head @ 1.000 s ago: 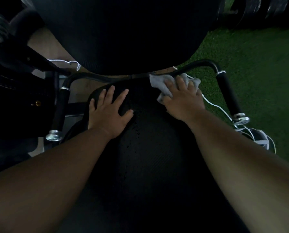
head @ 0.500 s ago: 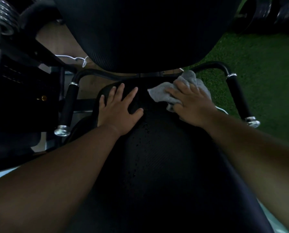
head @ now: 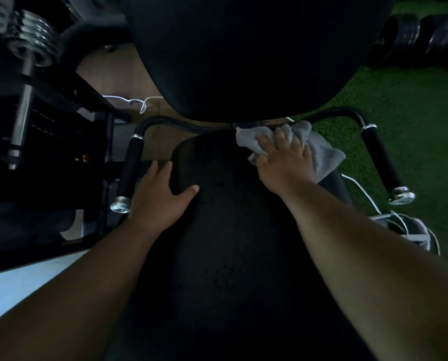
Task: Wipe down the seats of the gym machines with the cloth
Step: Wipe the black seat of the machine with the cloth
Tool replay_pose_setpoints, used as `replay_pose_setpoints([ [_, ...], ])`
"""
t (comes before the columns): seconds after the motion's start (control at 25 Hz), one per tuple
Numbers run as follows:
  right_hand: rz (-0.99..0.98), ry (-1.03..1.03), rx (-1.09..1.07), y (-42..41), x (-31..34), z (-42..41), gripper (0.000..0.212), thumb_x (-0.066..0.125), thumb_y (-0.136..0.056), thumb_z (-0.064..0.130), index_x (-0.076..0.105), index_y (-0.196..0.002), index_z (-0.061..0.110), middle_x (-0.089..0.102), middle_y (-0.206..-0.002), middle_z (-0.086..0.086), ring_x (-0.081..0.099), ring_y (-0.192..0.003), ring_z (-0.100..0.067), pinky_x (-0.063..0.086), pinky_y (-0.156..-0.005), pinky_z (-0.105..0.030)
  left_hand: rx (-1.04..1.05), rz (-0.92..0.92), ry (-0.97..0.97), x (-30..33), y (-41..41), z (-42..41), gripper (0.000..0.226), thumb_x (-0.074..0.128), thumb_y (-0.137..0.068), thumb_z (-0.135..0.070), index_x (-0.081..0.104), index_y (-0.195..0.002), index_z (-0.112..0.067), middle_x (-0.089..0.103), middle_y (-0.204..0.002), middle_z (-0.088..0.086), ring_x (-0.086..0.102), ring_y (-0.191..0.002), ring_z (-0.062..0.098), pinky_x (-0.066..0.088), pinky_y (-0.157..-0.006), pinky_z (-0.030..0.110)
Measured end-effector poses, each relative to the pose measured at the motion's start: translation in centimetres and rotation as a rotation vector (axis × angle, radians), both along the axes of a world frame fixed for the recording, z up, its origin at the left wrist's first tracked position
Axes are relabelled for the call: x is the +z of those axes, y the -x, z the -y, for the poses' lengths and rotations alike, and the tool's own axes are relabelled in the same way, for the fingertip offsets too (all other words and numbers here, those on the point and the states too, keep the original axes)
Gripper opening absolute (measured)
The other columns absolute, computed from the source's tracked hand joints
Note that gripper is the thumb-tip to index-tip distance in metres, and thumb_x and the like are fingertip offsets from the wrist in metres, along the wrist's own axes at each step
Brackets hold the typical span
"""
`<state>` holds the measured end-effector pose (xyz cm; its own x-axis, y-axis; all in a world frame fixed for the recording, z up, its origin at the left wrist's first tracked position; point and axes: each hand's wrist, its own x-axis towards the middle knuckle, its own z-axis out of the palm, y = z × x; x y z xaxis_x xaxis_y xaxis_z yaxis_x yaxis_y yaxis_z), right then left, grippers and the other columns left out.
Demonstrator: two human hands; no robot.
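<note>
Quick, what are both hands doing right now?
Left hand: grips the seat edge, thumb on top.
Right hand: open, pressing the cloth on the seat.

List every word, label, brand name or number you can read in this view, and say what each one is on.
None can be read.
The seat, the backrest pad and the grey cloth under the right hand show no print.
The weight plates at upper left carry pale marks, too blurred to read.
The black plates on the green turf are too dark to show any marking.
</note>
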<state>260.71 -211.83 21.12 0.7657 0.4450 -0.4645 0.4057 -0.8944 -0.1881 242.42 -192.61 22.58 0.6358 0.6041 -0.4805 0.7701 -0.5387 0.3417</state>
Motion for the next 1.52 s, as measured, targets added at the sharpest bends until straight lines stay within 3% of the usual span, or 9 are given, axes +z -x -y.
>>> replay_pose_setpoints([
  [0.16, -0.062, -0.049, 0.166, 4.0, 0.1, -8.5, 0.061, 0.027, -0.100, 0.047, 0.012, -0.158, 0.037, -0.003, -0.168, -0.003, -0.003, -0.152, -0.036, -0.001, -0.121, -0.054, 0.256, 0.108, 0.292, -0.2, 3.7, 0.5, 0.084, 0.059, -0.067, -0.078, 0.046, -0.142, -0.041, 0.061, -0.136, -0.009, 0.059, -0.122, 0.014, 0.046, -0.106, 0.038],
  [0.36, -0.121, -0.179, 0.489, 5.3, 0.6, -4.5, 0.065, 0.025, -0.092, 0.044, 0.016, -0.156, 0.045, 0.001, -0.168, 0.008, -0.001, -0.153, -0.024, -0.001, -0.121, -0.045, 0.196, 0.041, 0.226, 0.3, 3.2, 0.9, 0.066, 0.050, -0.086, -0.068, 0.038, -0.143, -0.039, 0.059, -0.136, -0.002, 0.059, -0.118, 0.024, 0.048, -0.098, 0.039],
  [0.64, 0.000, -0.008, 0.207, 3.7, -0.9, -9.1, 0.058, 0.025, -0.098, 0.043, 0.011, -0.155, 0.043, 0.001, -0.167, 0.002, 0.005, -0.151, -0.035, 0.005, -0.120, -0.056, 0.141, 0.046, 0.118, 0.7, 3.0, 1.3, 0.059, 0.047, -0.092, -0.062, 0.042, -0.139, -0.026, 0.061, -0.132, 0.003, 0.058, -0.117, 0.029, 0.040, -0.083, 0.033],
  [0.84, -0.010, -0.136, 0.566, 4.6, -0.6, -6.5, 0.062, 0.036, -0.096, 0.036, 0.019, -0.155, 0.045, 0.006, -0.167, 0.004, 0.008, -0.151, -0.029, 0.010, -0.120, -0.051, 0.139, 0.030, 0.213, 0.9, 3.3, 1.1, 0.075, 0.048, -0.092, -0.064, 0.027, -0.153, -0.026, 0.049, -0.149, 0.002, 0.049, -0.132, 0.026, 0.040, -0.092, 0.033],
  [1.0, 0.081, 0.015, 0.281, 2.1, -1.3, -6.7, 0.061, 0.034, -0.093, 0.044, 0.018, -0.152, 0.044, 0.012, -0.164, 0.000, 0.014, -0.149, -0.034, 0.017, -0.116, -0.054, 0.114, 0.007, 0.165, 0.5, 4.0, 1.3, 0.091, 0.048, -0.083, -0.075, 0.021, -0.156, -0.028, 0.049, -0.149, 0.000, 0.052, -0.131, 0.025, 0.045, -0.097, 0.037],
  [1.12, -0.019, -0.029, 0.319, 5.1, -1.0, -11.5, 0.063, 0.030, -0.092, 0.054, 0.023, -0.153, 0.040, 0.007, -0.166, -0.005, 0.004, -0.150, -0.041, 0.012, -0.116, -0.061, 0.097, 0.056, 0.153, 0.5, 4.2, 1.4, 0.084, 0.055, -0.081, -0.072, 0.033, -0.150, -0.028, 0.054, -0.143, -0.003, 0.055, -0.127, 0.024, 0.047, -0.097, 0.037],
  [1.24, -0.344, -0.258, 0.432, 8.8, 0.8, -11.3, 0.057, 0.035, -0.093, 0.053, 0.037, -0.149, 0.045, 0.014, -0.166, 0.001, 0.002, -0.152, -0.031, 0.002, -0.121, -0.054, 0.316, 0.325, 0.264, 1.2, 4.7, 0.8, 0.036, 0.063, -0.089, -0.041, 0.058, -0.124, -0.032, 0.066, -0.114, -0.011, 0.064, -0.105, 0.012, 0.045, -0.086, 0.030],
  [1.36, -0.673, -0.682, 0.042, 8.8, 4.3, -6.6, 0.050, 0.049, -0.096, 0.040, 0.045, -0.146, 0.043, 0.024, -0.164, 0.009, 0.015, -0.151, -0.011, 0.016, -0.123, -0.041, 0.447, 0.563, 0.100, 2.9, 5.4, 1.0, 0.037, 0.062, -0.088, -0.025, 0.056, -0.124, -0.030, 0.056, -0.113, -0.015, 0.059, -0.098, 0.003, 0.049, -0.084, 0.031],
  [1.52, -0.063, -0.409, 0.016, 5.3, 5.4, 1.1, 0.054, 0.048, -0.101, 0.037, 0.034, -0.153, 0.036, 0.024, -0.164, 0.007, 0.024, -0.147, -0.009, 0.026, -0.114, -0.026, -0.152, 0.582, -0.204, 3.4, 2.7, 3.1, 0.047, 0.062, -0.085, -0.035, 0.059, -0.129, -0.019, 0.056, -0.134, -0.001, 0.052, -0.122, 0.017, 0.044, -0.099, 0.038],
])
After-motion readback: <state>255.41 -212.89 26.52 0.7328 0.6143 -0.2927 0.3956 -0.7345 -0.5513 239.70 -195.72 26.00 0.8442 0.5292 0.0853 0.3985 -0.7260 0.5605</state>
